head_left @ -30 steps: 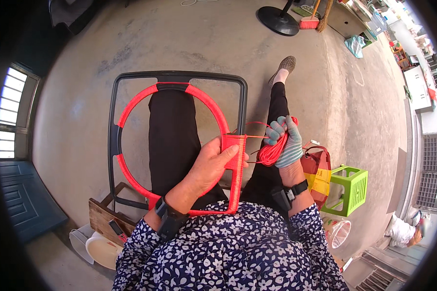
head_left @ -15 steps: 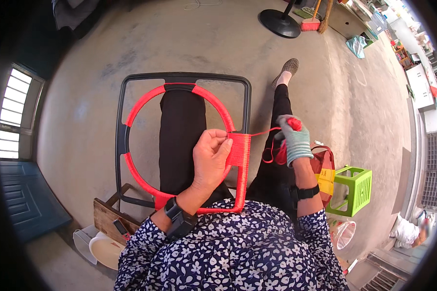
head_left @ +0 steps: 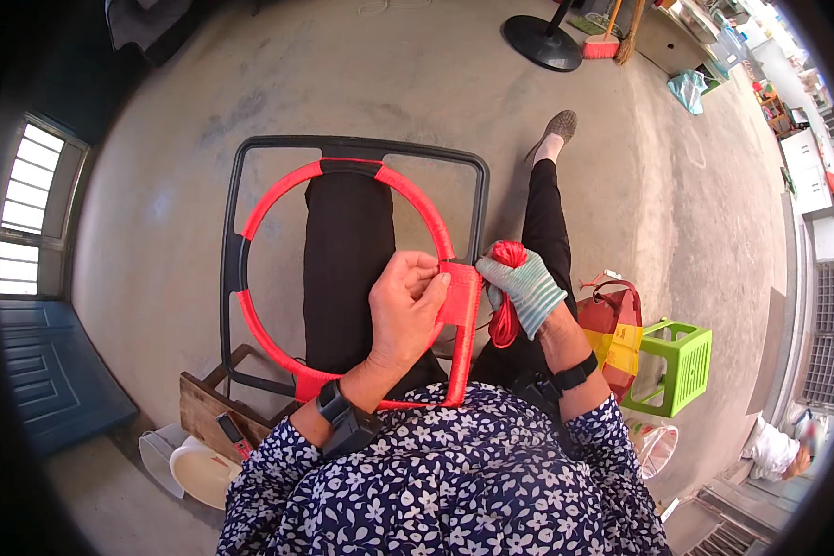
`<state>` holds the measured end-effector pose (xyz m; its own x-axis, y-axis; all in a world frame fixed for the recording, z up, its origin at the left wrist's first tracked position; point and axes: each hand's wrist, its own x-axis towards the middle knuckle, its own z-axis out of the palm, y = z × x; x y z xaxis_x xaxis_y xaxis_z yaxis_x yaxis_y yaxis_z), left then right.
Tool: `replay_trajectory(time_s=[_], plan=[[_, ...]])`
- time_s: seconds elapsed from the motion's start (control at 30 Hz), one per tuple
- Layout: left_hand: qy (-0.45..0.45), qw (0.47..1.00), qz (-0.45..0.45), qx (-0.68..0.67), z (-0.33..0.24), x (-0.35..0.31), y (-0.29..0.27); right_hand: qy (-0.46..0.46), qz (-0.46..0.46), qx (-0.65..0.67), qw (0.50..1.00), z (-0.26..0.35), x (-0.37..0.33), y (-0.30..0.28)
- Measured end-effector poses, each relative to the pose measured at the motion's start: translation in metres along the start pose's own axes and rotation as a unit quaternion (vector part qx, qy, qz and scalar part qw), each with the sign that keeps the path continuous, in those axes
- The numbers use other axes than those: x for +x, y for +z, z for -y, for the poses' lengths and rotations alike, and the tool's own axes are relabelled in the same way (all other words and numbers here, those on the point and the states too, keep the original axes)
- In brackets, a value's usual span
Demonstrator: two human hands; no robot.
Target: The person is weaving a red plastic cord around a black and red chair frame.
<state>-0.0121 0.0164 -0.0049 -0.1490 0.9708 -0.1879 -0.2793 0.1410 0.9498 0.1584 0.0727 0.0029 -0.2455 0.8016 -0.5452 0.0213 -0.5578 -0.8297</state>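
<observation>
Across my lap and left thigh rests a black square frame [head_left: 226, 278] with a ring inside it. Red cord is wound closely over most of the ring [head_left: 423, 203] and over the frame's near right part, with a wide wrapped patch [head_left: 460, 295] where ring and side meet. My bare left hand [head_left: 400, 310] pinches that patch's left edge between thumb and fingers. Just right of the patch, my right hand [head_left: 528, 285], in a striped grey-green glove, is closed round a bundle of red cord [head_left: 503, 324]. The cord's run between bundle and frame is mostly hidden.
To my right stand a red and yellow bag [head_left: 612, 324], a green plastic stool [head_left: 684, 369] and a waste basket [head_left: 656, 448]. A wooden stool [head_left: 204, 419] holding a phone [head_left: 233, 432] and a pale basin [head_left: 197, 474] are at my left. Ahead is a round black stand base [head_left: 541, 44].
My right hand has come left with the cord bundle, from out beside my thigh to the frame's right side. The taut cord span has shortened. My left hand keeps its pinch.
</observation>
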Motion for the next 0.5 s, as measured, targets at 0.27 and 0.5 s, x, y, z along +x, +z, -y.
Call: replay_trajectory(time_s=[0.27,0.5], plan=[[0.05,0.983,0.066,0.163,-0.007,0.008,-0.003,-0.005,0.005,0.018,1.0,-0.006,-0.003,-0.003],[0.009,0.995,0.047,0.092,-0.003,0.004,-0.002,-0.151,-0.131,-0.195,0.96,0.0,0.012,-0.012]])
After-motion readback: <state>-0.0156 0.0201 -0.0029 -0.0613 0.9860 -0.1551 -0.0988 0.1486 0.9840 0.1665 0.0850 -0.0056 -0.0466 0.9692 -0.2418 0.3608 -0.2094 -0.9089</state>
